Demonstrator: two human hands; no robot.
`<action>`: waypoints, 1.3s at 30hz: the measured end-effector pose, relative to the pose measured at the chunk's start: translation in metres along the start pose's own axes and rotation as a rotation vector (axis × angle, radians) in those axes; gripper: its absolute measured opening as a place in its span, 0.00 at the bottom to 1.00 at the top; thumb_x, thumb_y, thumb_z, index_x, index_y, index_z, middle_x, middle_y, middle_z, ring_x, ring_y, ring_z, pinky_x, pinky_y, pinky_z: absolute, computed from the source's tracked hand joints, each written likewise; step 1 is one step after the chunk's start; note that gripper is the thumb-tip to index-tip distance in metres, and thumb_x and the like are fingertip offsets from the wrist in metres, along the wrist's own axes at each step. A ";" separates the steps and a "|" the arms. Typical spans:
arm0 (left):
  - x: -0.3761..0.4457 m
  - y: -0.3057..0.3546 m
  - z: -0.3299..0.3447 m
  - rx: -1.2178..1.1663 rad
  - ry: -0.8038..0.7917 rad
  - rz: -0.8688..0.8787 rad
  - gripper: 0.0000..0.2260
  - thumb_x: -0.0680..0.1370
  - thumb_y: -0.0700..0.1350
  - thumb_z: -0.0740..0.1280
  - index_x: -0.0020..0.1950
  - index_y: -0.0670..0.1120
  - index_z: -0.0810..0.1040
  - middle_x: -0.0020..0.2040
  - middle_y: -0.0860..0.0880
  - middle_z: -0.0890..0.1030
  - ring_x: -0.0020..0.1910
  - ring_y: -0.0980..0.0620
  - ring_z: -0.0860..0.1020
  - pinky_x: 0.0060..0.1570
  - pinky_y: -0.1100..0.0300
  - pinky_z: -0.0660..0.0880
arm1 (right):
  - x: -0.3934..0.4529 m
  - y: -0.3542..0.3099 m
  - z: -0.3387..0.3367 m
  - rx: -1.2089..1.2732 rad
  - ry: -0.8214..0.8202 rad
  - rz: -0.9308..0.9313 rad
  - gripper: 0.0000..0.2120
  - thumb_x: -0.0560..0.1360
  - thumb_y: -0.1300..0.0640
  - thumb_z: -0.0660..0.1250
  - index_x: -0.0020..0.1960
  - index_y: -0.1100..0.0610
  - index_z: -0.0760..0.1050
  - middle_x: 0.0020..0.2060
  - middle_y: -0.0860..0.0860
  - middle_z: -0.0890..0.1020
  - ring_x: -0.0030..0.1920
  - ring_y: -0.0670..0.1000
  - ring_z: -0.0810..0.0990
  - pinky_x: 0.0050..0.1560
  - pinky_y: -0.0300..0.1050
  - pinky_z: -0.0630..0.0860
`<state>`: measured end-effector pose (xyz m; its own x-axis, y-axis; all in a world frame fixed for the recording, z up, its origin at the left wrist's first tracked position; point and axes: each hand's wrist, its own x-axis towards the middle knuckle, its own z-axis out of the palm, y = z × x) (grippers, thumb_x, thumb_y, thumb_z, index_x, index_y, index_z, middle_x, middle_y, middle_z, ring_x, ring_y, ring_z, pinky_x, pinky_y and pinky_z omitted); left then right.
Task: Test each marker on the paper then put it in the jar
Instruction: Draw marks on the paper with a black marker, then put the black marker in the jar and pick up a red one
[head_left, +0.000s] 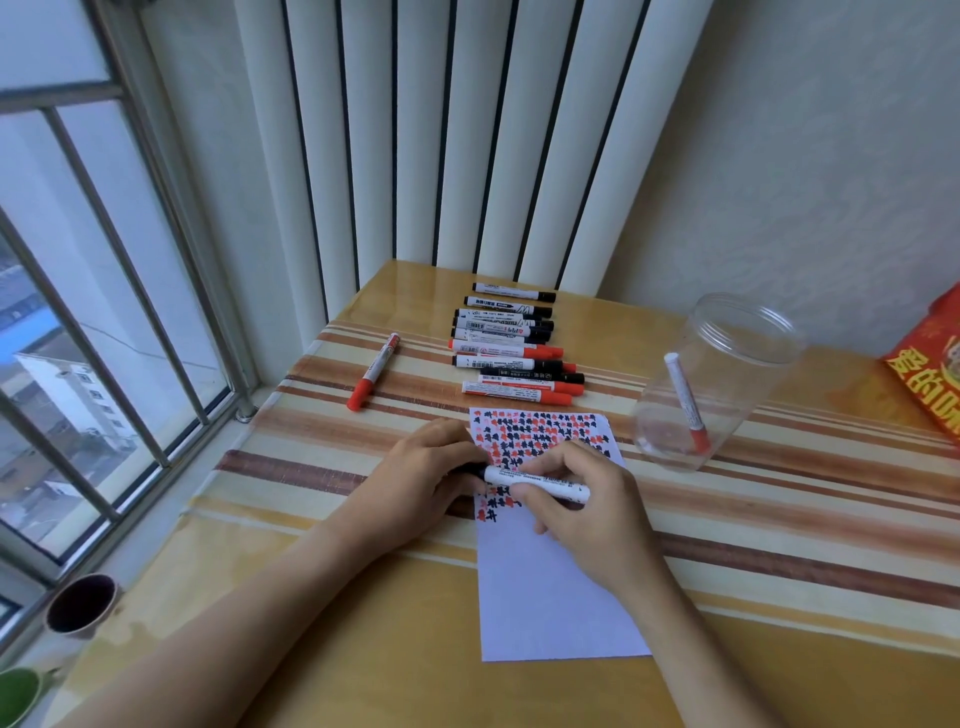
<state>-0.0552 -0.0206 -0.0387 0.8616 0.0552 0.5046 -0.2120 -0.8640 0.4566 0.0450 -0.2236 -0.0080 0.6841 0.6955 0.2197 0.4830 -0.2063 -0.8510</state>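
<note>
Both hands hold one marker (540, 486) level over the paper (550, 571): the right hand (587, 514) curls round its barrel, the left hand (426, 475) grips the black cap end, probably to work the cap. The jar (717, 384), beyond the right hand, holds one red marker.

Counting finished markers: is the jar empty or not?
Not empty: the clear jar stands upright with one red-capped marker leaning inside, cap down.

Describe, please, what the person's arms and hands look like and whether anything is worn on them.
Both forearms are bare, with no sleeves in view. The left hand and the right hand wear no gloves, and no rings, watch or bracelet show on the fingers or wrists.
</note>
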 end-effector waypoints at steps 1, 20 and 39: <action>0.000 0.000 0.000 0.004 0.002 0.000 0.08 0.76 0.41 0.74 0.55 0.42 0.83 0.50 0.49 0.79 0.50 0.53 0.74 0.54 0.78 0.61 | 0.000 -0.001 0.000 0.030 -0.003 0.030 0.06 0.75 0.61 0.76 0.44 0.55 0.80 0.37 0.48 0.82 0.31 0.51 0.82 0.32 0.46 0.79; -0.007 -0.035 -0.017 0.322 0.442 -0.508 0.24 0.73 0.38 0.69 0.70 0.45 0.76 0.66 0.43 0.72 0.65 0.40 0.71 0.64 0.41 0.72 | 0.045 -0.077 -0.128 -0.249 0.967 -0.490 0.07 0.83 0.59 0.66 0.60 0.58 0.73 0.51 0.48 0.80 0.48 0.52 0.83 0.50 0.46 0.79; -0.002 -0.035 -0.021 0.089 0.507 -0.529 0.12 0.76 0.33 0.68 0.52 0.48 0.73 0.48 0.51 0.78 0.47 0.49 0.78 0.47 0.50 0.75 | 0.028 -0.017 -0.076 -0.687 0.743 -0.517 0.07 0.78 0.68 0.62 0.48 0.63 0.79 0.48 0.56 0.80 0.50 0.60 0.79 0.55 0.56 0.76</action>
<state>-0.0593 0.0195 -0.0405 0.5149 0.6818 0.5196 0.2298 -0.6937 0.6826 0.0977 -0.2530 0.0495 0.3599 0.2737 0.8919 0.8426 -0.5058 -0.1848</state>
